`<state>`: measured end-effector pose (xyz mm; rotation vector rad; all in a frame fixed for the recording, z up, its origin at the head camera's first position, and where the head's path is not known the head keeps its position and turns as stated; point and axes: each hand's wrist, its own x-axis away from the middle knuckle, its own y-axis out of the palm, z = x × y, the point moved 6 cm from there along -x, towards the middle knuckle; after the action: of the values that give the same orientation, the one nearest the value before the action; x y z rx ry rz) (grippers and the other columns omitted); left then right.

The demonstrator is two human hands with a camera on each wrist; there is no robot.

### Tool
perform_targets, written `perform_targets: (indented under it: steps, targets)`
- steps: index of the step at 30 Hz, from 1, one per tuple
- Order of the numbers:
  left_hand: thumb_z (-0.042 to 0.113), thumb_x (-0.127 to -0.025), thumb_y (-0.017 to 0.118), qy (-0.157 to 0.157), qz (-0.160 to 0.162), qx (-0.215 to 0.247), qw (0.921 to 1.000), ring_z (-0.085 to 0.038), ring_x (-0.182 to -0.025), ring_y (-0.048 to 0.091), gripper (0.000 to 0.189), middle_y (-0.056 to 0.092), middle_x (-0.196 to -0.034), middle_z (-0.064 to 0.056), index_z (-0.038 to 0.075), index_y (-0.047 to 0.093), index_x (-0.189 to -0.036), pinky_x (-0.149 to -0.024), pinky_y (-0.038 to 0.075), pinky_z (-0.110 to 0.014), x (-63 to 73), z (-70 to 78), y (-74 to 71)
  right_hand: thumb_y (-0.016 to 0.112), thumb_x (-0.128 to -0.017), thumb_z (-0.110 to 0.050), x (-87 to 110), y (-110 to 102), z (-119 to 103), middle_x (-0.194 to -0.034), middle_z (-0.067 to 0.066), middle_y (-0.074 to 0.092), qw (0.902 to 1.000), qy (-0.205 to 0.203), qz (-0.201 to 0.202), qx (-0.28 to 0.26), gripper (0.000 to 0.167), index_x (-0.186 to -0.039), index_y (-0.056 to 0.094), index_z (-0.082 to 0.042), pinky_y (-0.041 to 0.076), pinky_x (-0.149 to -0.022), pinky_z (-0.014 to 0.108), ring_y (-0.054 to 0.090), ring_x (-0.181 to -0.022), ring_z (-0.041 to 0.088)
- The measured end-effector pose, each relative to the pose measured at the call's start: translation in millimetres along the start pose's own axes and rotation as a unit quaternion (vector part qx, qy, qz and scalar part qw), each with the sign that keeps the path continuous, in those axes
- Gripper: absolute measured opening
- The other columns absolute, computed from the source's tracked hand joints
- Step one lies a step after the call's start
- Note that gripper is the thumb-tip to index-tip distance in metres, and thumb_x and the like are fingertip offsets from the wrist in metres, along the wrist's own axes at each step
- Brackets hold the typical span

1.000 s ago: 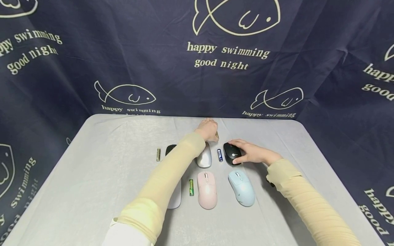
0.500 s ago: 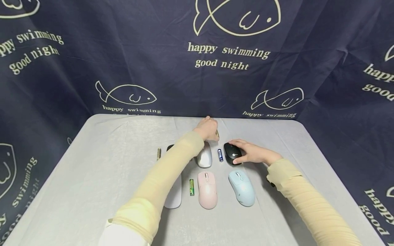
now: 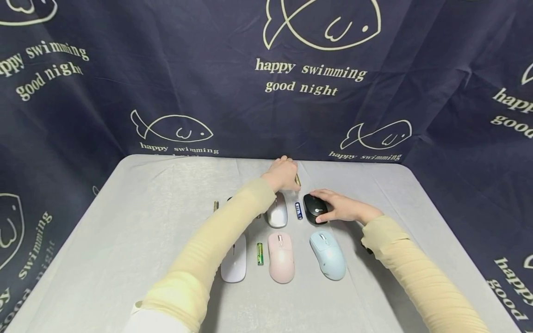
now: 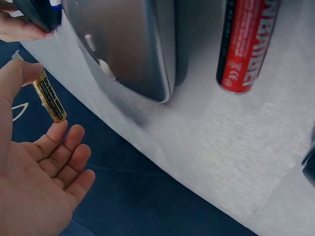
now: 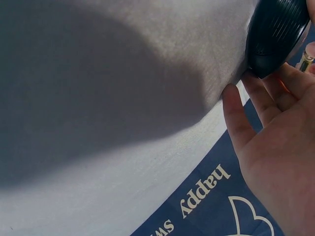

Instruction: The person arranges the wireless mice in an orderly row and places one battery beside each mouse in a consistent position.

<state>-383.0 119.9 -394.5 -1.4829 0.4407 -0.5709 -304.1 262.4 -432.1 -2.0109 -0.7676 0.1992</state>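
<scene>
Beyond the silver mouse (image 3: 278,213), my left hand (image 3: 282,175) pinches a gold battery (image 4: 50,98) between thumb and fingertip; its other fingers are loosely bent in the left wrist view. My right hand (image 3: 343,206) grips a black mouse (image 3: 314,204), thumb at the near end and fingers at the far end. That mouse (image 5: 276,37) stays on the table, its ribbed side showing in the right wrist view. A blue battery (image 3: 298,211) lies between the silver and black mice.
Nearer stand a white mouse (image 3: 234,266), a pink mouse (image 3: 281,259) and a light blue mouse (image 3: 329,256). A green battery (image 3: 260,253) lies left of the pink one. Another battery (image 3: 216,206) is at the left. A red-and-black battery (image 4: 243,49) shows beside the silver mouse.
My left hand has shifted slightly to the right with the gold battery, and the left forearm has uncovered more of the white mouse. The right hand holds still on the black mouse.
</scene>
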Motion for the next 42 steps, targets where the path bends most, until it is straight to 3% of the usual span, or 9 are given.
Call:
perform_targets:
  steps: [8,18,25,33,42]
  targets:
    - [0.049,-0.077,0.066,-0.001,0.000,-0.003,1.0000,-0.020,-0.103,0.043,0.054,0.056,-0.113,-0.003,0.011,0.057,-0.115,-0.096,0.039,-0.031,10.5,4.9,-7.0,0.075,-0.078,-0.035,-0.6,0.8,-0.2,-0.144,0.027,0.035,1.0000,-0.001,-0.001,-0.002,0.085,-0.141,0.035,0.005,0.025,-0.109,0.058,0.032,-0.133,0.044]
    - [0.050,-0.077,0.065,-0.007,0.014,-0.011,0.9998,-0.020,-0.101,0.043,0.056,0.056,-0.110,-0.003,0.010,0.056,-0.115,-0.095,0.038,-0.031,23.2,10.0,-10.7,0.075,-0.079,-0.033,1.1,-0.2,-4.1,-0.144,0.027,0.035,1.0000,-0.004,-0.001,0.001,0.083,-0.141,0.035,0.005,0.024,-0.108,0.059,0.031,-0.133,0.045]
    - [0.052,-0.076,0.065,-0.001,0.023,-0.028,0.9993,-0.021,-0.111,0.045,0.060,0.058,-0.112,-0.003,0.009,0.057,-0.116,-0.100,0.036,-0.032,36.6,20.6,-15.2,0.075,-0.079,-0.033,0.9,1.0,-2.6,-0.143,0.027,0.035,0.9999,-0.008,0.004,-0.006,0.082,-0.140,0.036,0.005,0.026,-0.107,0.060,0.033,-0.131,0.045]
    - [0.054,-0.075,0.068,0.006,0.039,-0.021,0.9990,-0.019,-0.103,0.046,0.058,0.057,-0.106,-0.001,0.010,0.058,-0.112,-0.092,0.040,-0.032,53.4,35.6,-21.3,0.074,-0.079,-0.035,0.7,0.8,-1.8,-0.144,0.028,0.033,0.9999,-0.009,0.004,-0.008,0.084,-0.141,0.035,0.005,0.024,-0.107,0.061,0.031,-0.132,0.046]
    - [0.055,-0.075,0.067,0.014,0.035,-0.019,0.9991,-0.017,-0.094,0.044,0.060,0.056,-0.102,0.000,0.009,0.057,-0.112,-0.086,0.041,-0.028,77.3,52.3,-23.9,0.074,-0.079,-0.034,-0.3,2.4,-0.4,-0.144,0.026,0.034,1.0000,-0.009,0.001,-0.004,0.083,-0.141,0.035,0.004,0.024,-0.108,0.059,0.032,-0.133,0.044]
